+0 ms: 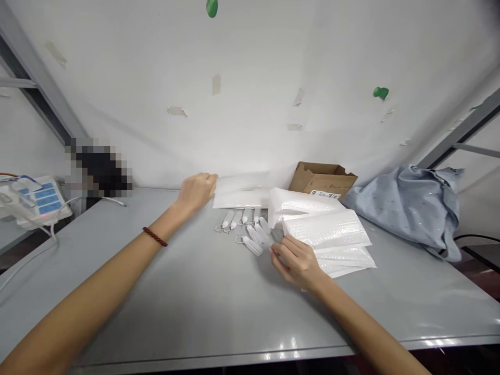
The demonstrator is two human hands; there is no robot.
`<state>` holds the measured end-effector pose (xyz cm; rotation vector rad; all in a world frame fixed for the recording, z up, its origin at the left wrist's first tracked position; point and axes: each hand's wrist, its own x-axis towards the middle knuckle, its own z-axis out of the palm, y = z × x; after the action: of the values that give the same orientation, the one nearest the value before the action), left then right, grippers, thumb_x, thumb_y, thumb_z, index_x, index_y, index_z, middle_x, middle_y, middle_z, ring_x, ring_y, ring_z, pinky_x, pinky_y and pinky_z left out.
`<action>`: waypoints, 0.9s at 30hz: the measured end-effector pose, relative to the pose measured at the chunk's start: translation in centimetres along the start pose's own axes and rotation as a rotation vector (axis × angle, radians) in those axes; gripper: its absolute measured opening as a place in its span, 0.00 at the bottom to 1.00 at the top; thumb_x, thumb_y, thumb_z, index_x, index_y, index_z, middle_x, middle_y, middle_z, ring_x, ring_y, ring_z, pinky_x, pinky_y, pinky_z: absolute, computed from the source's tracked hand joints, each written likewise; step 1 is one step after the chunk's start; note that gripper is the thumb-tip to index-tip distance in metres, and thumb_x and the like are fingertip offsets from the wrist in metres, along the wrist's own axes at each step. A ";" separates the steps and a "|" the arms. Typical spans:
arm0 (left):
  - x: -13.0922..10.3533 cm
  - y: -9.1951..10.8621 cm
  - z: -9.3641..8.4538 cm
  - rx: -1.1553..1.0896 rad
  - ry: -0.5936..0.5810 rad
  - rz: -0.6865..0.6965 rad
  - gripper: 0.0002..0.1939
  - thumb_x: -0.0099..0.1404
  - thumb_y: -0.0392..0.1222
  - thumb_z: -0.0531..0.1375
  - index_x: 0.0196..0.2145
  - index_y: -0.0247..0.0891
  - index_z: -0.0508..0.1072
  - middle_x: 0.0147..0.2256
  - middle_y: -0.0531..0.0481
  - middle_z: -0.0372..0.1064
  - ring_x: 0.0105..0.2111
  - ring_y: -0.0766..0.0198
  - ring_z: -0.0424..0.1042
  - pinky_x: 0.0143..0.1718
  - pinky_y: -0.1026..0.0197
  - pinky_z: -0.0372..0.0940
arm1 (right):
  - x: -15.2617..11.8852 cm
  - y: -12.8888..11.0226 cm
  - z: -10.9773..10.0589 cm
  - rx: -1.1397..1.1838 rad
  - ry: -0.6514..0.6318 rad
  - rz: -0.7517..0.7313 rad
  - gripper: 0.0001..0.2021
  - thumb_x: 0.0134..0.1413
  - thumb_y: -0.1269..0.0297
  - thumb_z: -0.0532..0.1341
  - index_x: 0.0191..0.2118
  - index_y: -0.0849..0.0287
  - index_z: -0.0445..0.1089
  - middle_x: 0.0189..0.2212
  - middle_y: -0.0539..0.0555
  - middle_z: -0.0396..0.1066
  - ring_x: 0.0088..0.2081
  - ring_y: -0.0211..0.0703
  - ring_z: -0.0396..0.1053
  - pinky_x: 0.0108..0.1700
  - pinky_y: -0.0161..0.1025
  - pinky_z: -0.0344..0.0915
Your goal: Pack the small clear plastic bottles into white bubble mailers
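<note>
My left hand is closed at the left edge of a translucent whitish plastic bag, which lies flat against the wall; its fingertips are turned away from me. My right hand has its fingers curled together just right of several small clear squeeze bottles with white caps and thin loops. Whatever it may pinch is hidden by the fingers. One clear bottle lies right behind its fingertips. White bubble mailers lie in an overlapping pile beside and behind this hand.
An open cardboard box stands at the back by the wall. To its right a light blue cloth bag slumps on the grey table. At the far left are a power strip and white cables, with a blurred-out person beyond.
</note>
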<state>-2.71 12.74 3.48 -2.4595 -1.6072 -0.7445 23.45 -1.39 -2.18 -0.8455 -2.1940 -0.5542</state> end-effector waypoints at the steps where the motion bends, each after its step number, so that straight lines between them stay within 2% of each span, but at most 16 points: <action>1: -0.5 -0.4 -1.0 -0.034 0.031 -0.033 0.18 0.72 0.39 0.44 0.50 0.35 0.70 0.48 0.44 0.72 0.49 0.54 0.68 0.50 0.53 0.61 | 0.1 0.2 -0.1 0.008 0.017 0.010 0.07 0.58 0.75 0.54 0.32 0.59 0.67 0.21 0.50 0.66 0.23 0.38 0.61 0.25 0.35 0.60; 2: -1.1 -1.0 -1.9 -0.126 0.074 -0.100 0.17 0.72 0.42 0.46 0.49 0.37 0.71 0.49 0.48 0.72 0.50 0.55 0.67 0.53 0.53 0.60 | 0.2 0.4 -0.2 0.015 0.039 0.019 0.06 0.57 0.76 0.55 0.34 0.60 0.67 0.22 0.51 0.67 0.24 0.39 0.61 0.25 0.36 0.61; 3: -1.6 -1.5 -2.8 -0.363 0.129 -0.226 0.14 0.69 0.44 0.52 0.46 0.38 0.74 0.48 0.51 0.73 0.50 0.55 0.67 0.54 0.54 0.59 | 0.4 0.6 -0.2 0.020 0.063 0.030 0.06 0.56 0.76 0.55 0.37 0.60 0.67 0.23 0.53 0.68 0.26 0.40 0.63 0.26 0.36 0.63; 5: -2.9 -2.6 -3.9 -0.548 0.141 -0.343 0.16 0.66 0.48 0.56 0.45 0.37 0.74 0.45 0.52 0.75 0.45 0.57 0.70 0.49 0.56 0.64 | 0.7 0.8 -0.5 0.009 0.114 0.044 0.09 0.54 0.77 0.57 0.41 0.62 0.67 0.28 0.56 0.70 0.30 0.43 0.66 0.29 0.39 0.67; 8: -5.0 -3.3 -4.4 -0.718 0.009 -0.395 0.21 0.64 0.51 0.58 0.47 0.32 0.74 0.39 0.50 0.78 0.36 0.61 0.74 0.40 0.58 0.70 | 1.2 -0.3 -0.9 -0.096 0.187 -0.050 0.14 0.53 0.76 0.60 0.46 0.65 0.67 0.33 0.61 0.72 0.38 0.49 0.69 0.35 0.45 0.71; 10: -6.5 -2.9 -4.0 -0.853 -0.181 -0.388 0.19 0.60 0.49 0.62 0.43 0.33 0.77 0.35 0.50 0.79 0.33 0.61 0.75 0.36 0.59 0.70 | 1.5 -2.3 -1.3 -0.146 0.199 -0.233 0.13 0.54 0.73 0.60 0.46 0.66 0.69 0.34 0.62 0.74 0.41 0.49 0.70 0.38 0.44 0.72; 12: -7.7 -1.6 -3.3 -1.005 -0.450 -0.364 0.15 0.54 0.47 0.66 0.37 0.34 0.80 0.32 0.49 0.79 0.30 0.61 0.74 0.33 0.61 0.70 | 1.9 -5.2 -1.6 -0.069 0.058 -0.403 0.12 0.56 0.69 0.58 0.45 0.67 0.72 0.41 0.61 0.76 0.47 0.49 0.70 0.44 0.41 0.71; 13: -8.1 -0.9 -2.9 -1.025 -0.544 -0.341 0.14 0.53 0.46 0.67 0.34 0.35 0.80 0.32 0.49 0.79 0.30 0.61 0.74 0.33 0.62 0.69 | 2.1 -6.8 -1.7 -0.042 -0.007 -0.436 0.15 0.58 0.66 0.57 0.47 0.68 0.72 0.47 0.60 0.74 0.51 0.50 0.69 0.47 0.40 0.70; 15: -8.7 0.6 -2.0 -1.040 -0.651 -0.274 0.11 0.53 0.44 0.67 0.33 0.37 0.81 0.32 0.49 0.79 0.31 0.61 0.75 0.33 0.63 0.68 | 2.4 -9.6 -1.9 -0.096 -0.095 -0.405 0.20 0.59 0.61 0.56 0.51 0.70 0.71 0.53 0.62 0.71 0.55 0.54 0.67 0.48 0.40 0.68; 18: -9.1 1.7 -0.9 -1.089 -0.800 -0.190 0.11 0.55 0.45 0.67 0.35 0.37 0.82 0.33 0.49 0.79 0.32 0.62 0.74 0.34 0.64 0.67 | 2.4 -12.1 -2.3 -0.205 -0.147 -0.288 0.21 0.59 0.63 0.54 0.51 0.74 0.70 0.51 0.67 0.72 0.47 0.55 0.72 0.39 0.41 0.69; 20: -9.1 1.7 -0.3 -1.091 -0.831 -0.166 0.12 0.55 0.45 0.67 0.35 0.36 0.82 0.32 0.48 0.79 0.32 0.63 0.74 0.33 0.65 0.65 | 1.9 -12.4 -2.7 -0.256 -0.246 -0.181 0.22 0.58 0.63 0.56 0.50 0.77 0.70 0.47 0.71 0.74 0.40 0.55 0.74 0.36 0.43 0.69; 22: -9.2 1.6 0.1 -1.073 -0.842 -0.130 0.11 0.55 0.44 0.67 0.35 0.36 0.82 0.33 0.47 0.79 0.32 0.63 0.73 0.33 0.65 0.65 | 1.3 -12.1 -2.9 -0.276 -0.374 -0.079 0.29 0.55 0.55 0.60 0.53 0.79 0.66 0.47 0.75 0.73 0.40 0.58 0.74 0.37 0.46 0.69; 25: -9.5 2.1 0.8 -1.083 -0.877 -0.067 0.11 0.57 0.44 0.66 0.36 0.36 0.82 0.34 0.47 0.79 0.33 0.62 0.73 0.35 0.64 0.64 | 1.0 -11.1 -2.5 -0.211 -0.585 -0.020 0.51 0.42 0.39 0.66 0.61 0.78 0.57 0.57 0.81 0.62 0.52 0.72 0.67 0.46 0.56 0.68; 27: -9.8 3.0 1.2 -1.133 -0.879 -0.080 0.11 0.58 0.44 0.65 0.36 0.36 0.82 0.34 0.47 0.79 0.34 0.61 0.74 0.37 0.63 0.65 | 1.7 -10.1 -1.9 -0.092 -0.783 0.012 0.60 0.34 0.34 0.67 0.64 0.77 0.52 0.60 0.83 0.55 0.58 0.78 0.59 0.50 0.64 0.64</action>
<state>-2.77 3.72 -1.51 -3.9817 -1.7936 -0.7496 16.23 -8.82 -0.98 -1.2785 -2.8694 -0.3448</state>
